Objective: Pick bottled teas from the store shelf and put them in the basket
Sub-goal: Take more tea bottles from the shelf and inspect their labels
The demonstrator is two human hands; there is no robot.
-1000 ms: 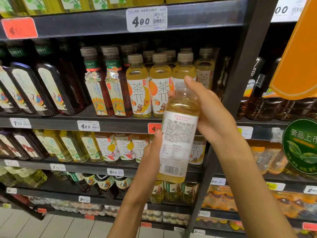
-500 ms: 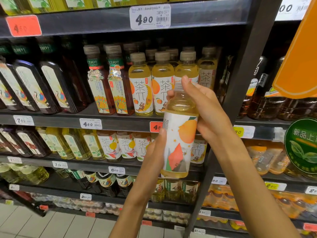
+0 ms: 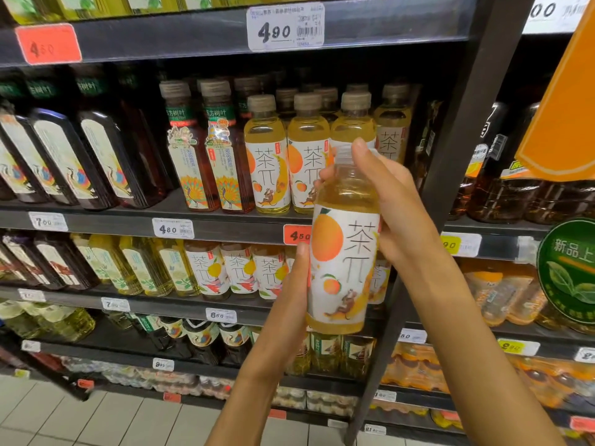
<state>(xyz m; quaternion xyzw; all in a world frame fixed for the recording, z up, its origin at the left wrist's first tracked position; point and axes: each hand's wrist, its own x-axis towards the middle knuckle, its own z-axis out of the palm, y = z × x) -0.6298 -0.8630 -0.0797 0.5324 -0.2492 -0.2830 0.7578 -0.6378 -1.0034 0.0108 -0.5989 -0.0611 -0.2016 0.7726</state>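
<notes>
Tea bottle [image 3: 343, 252] upright in air, in front of store shelf [image 3: 209, 225], label facing camera. Right hand [image 3: 391, 201] wraps neck and upper part. Left hand [image 3: 294, 284] grips lower left side, thumb on label. Shelved tea bottles [image 3: 286, 156] stand behind.

White and red price tags [image 3: 285, 27] line the dark shelf edges. An orange sign [image 3: 566, 101] hangs at right above a round green sticker [image 3: 568, 268]. Pale floor tiles [image 3: 96, 420] show below.

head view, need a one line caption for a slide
Both hands hold a tea bottle upright before the store shelf: left hand on its lower side, right hand at the neck.
</notes>
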